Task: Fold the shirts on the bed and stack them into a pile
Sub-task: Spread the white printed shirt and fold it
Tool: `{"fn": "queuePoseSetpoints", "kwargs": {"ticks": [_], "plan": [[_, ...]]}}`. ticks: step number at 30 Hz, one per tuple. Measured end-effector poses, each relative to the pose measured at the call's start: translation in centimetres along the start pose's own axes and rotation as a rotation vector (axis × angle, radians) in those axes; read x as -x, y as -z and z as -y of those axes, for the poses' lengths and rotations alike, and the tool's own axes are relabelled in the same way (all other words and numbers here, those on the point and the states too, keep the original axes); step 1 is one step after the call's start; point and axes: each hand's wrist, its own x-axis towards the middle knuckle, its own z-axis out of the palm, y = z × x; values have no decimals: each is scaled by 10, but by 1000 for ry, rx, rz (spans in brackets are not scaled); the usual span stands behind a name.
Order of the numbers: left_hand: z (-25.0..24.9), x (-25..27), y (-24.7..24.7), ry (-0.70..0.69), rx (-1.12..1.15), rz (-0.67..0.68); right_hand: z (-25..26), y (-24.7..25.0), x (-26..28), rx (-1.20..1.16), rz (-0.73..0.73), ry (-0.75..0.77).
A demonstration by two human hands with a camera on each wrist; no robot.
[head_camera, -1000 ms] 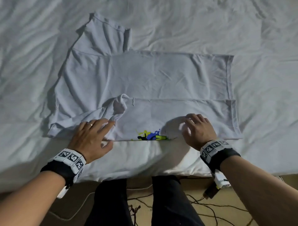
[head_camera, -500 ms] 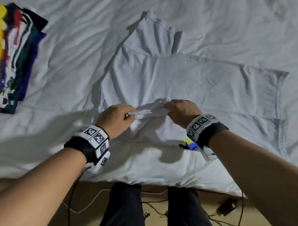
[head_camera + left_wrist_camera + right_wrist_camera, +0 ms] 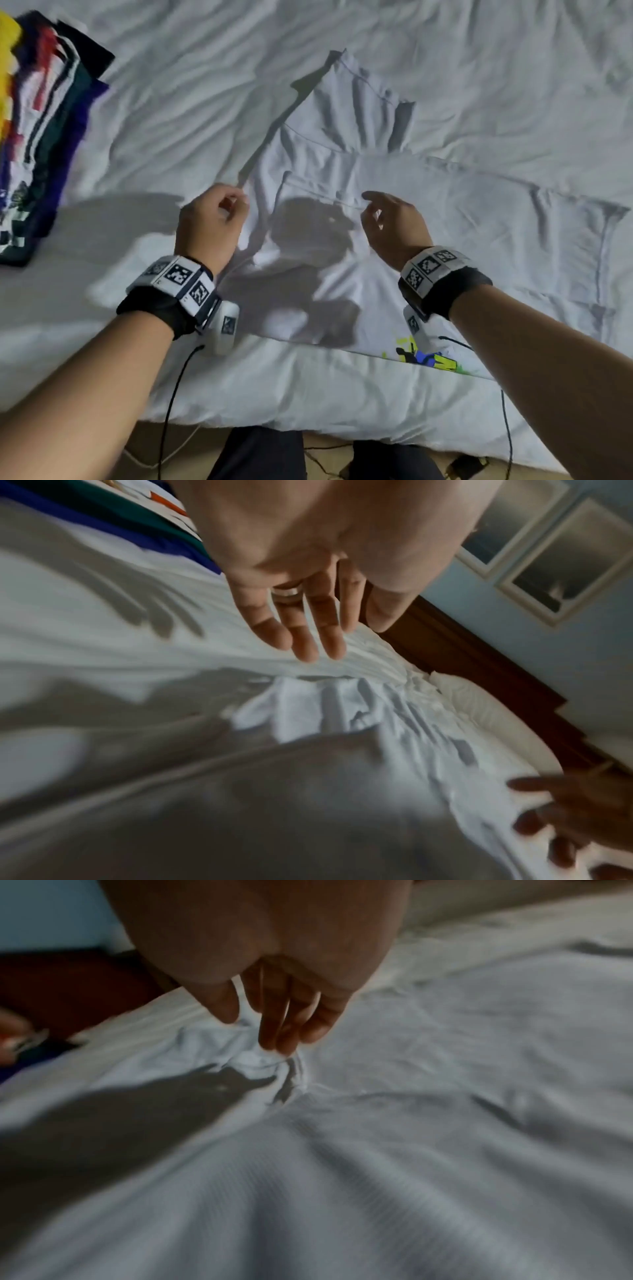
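A white shirt (image 3: 445, 222) lies spread across the white bed (image 3: 171, 120), with a colour print (image 3: 428, 359) showing at its near edge. Its near sleeve (image 3: 318, 195) is folded over onto the body, and the far sleeve (image 3: 359, 109) sticks out toward the back. My left hand (image 3: 236, 205) hovers just left of the folded sleeve with relaxed fingers, holding nothing (image 3: 308, 637). My right hand (image 3: 371, 205) hovers at the sleeve's right end, fingers (image 3: 277, 1031) hanging down over the cloth and holding nothing.
A pile of folded coloured shirts (image 3: 41, 137) lies at the bed's far left. The bed's near edge (image 3: 308, 411) is close to my legs (image 3: 260, 455), with cables on the floor (image 3: 462, 466). A dark headboard (image 3: 479, 664) runs along the far side.
Both hands were pinching the near sleeve half a second ago. They have let it go, it now lies flat on the shirt's body, and the hands have moved apart above it.
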Motion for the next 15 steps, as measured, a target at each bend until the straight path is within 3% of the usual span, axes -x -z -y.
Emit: {"fn": "queuePoseSetpoints", "kwargs": {"ticks": [3,6,7,12,15], "plan": [[29,35,6,-47,-141,136,17,-18,-12,95,50,344],[60,71,11,-68,-472,300,40,-37,-33,200,203,518],[64,82,13,-10,-471,318,46,-42,-38,252,266,555],[67,114,13,115,-402,147,71,-59,-56,516,541,552],[74,114,10,122,-422,78,78,-56,-65,582,579,477]]}}
